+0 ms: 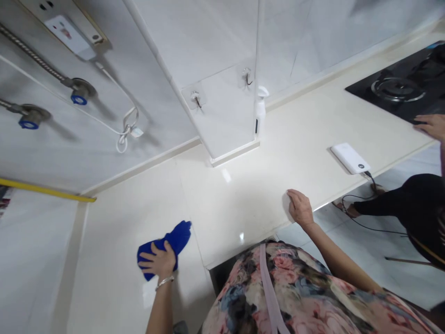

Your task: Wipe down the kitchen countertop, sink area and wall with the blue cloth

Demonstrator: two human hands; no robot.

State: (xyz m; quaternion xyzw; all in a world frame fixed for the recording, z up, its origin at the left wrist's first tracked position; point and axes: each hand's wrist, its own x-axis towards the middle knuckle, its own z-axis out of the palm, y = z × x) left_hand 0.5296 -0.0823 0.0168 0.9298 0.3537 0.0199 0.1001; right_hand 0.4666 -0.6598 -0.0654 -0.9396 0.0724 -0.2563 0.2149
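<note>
My left hand (160, 260) lies flat on a blue cloth (179, 237), its fingers spread and pressing the cloth against the cream countertop (236, 199). A bracelet circles that wrist. Near the counter's front edge, my right hand (300, 207) rests on the surface with its fingers curled together; whether anything is under them is hidden. To the right of this hand, a white power bank (350, 158) with a black cable plugged in lies on the counter.
A white spray bottle (260, 111) stands behind the wall corner. At the right is a black gas hob (399, 88), with another person's hand (431, 126) at its edge. Hooks, valves and a plugged-in white charger (69, 37) are on the wall.
</note>
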